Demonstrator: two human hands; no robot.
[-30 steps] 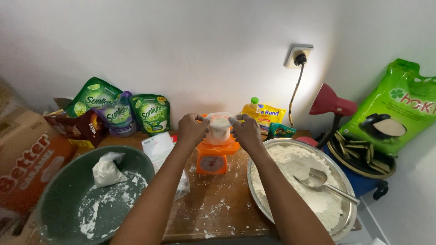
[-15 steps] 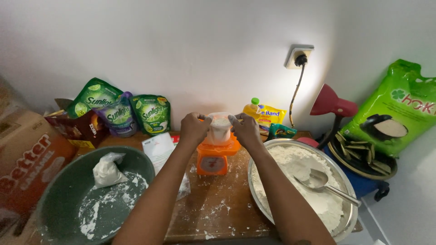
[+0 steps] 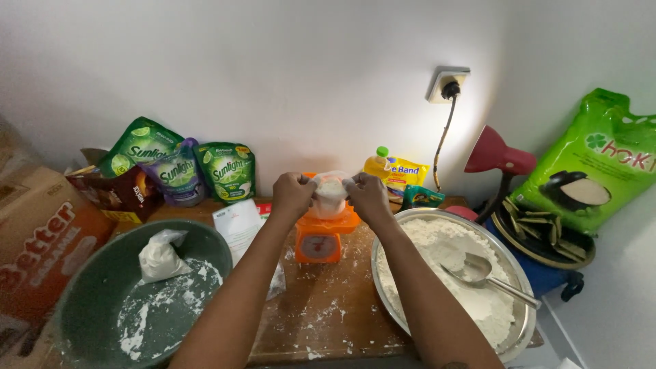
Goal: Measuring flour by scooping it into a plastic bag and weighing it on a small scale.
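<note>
A: Hands first. Left hand (image 3: 292,193) and right hand (image 3: 367,196) are both clenched on the top edge of a small clear plastic bag (image 3: 330,195) with white flour inside. The bag sits on the orange kitchen scale (image 3: 320,236), mid-table.

B: Gripping, or just touching?

A: Gripping. The fingers of each hand pinch the bag's mouth from either side. I can't tell whether it's being twisted shut or held open.

B: Progress?

A: One filled and tied bag (image 3: 161,256) already lies in the green basin (image 3: 92,301) on the left, with loose flour around it. My guess is that one portion is done and the second is on the scale. Plenty is left: the metal bowl (image 3: 519,287) on the right is heaped with flour, and a metal scoop (image 3: 478,270) rests in it.

B: Packages?

A: Three green pouches (image 3: 181,164) with yellow and white labels stand against the back wall on the left. In front of them is a brown carton (image 3: 113,195). A cardboard box (image 3: 37,232) with red lettering is at far left. A yellow bottle with a green cap (image 3: 378,164) and a yellow packet (image 3: 408,176) stand behind the scale. A big green sack (image 3: 594,164) with a rice-bowl picture is on the right. A white paper (image 3: 238,222) lies flat on the table.

B: Anything else?

A: A red lamp (image 3: 495,156), and a wall socket (image 3: 447,85) with a plug in it.
</note>
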